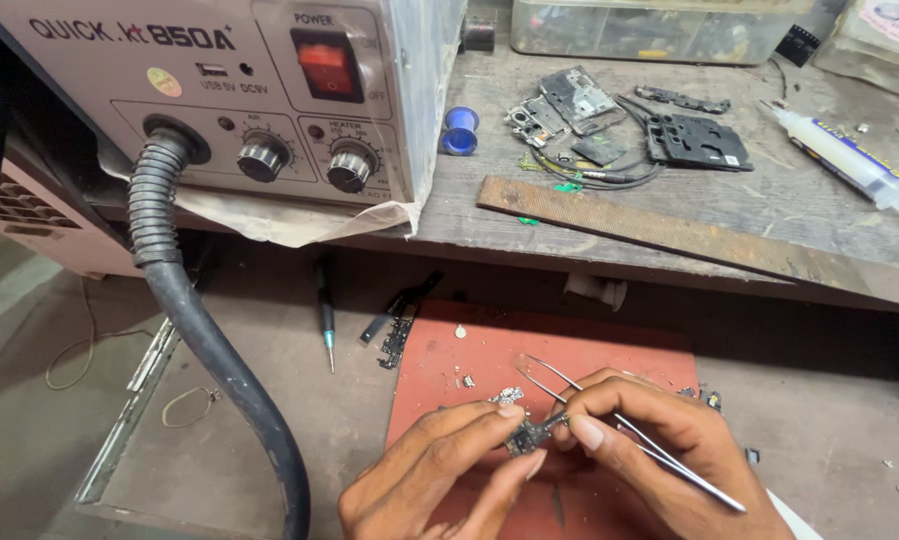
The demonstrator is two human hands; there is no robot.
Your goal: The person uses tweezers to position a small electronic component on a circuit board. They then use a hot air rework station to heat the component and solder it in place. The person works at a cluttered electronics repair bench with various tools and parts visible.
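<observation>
My left hand (439, 470) pinches a small dark electronic part (525, 437) between thumb and fingers, just above a reddish-brown work mat (609, 360). My right hand (659, 450) holds metal tweezers (669, 462); its thumb and forefinger also touch the small part from the right. The tweezers lie across the right hand, one end toward the upper left and the other toward the lower right. Tiny metal pieces (466, 381) sit on the mat near my hands.
A grey hot-air station (269, 90) with two knobs and a red switch stands on the shelf at the left, its black hose (204, 340) drooping down. Phone boards and frames (619, 120), a syringe (849, 160), a long file (669, 230) and a screwdriver (325, 320) lie around.
</observation>
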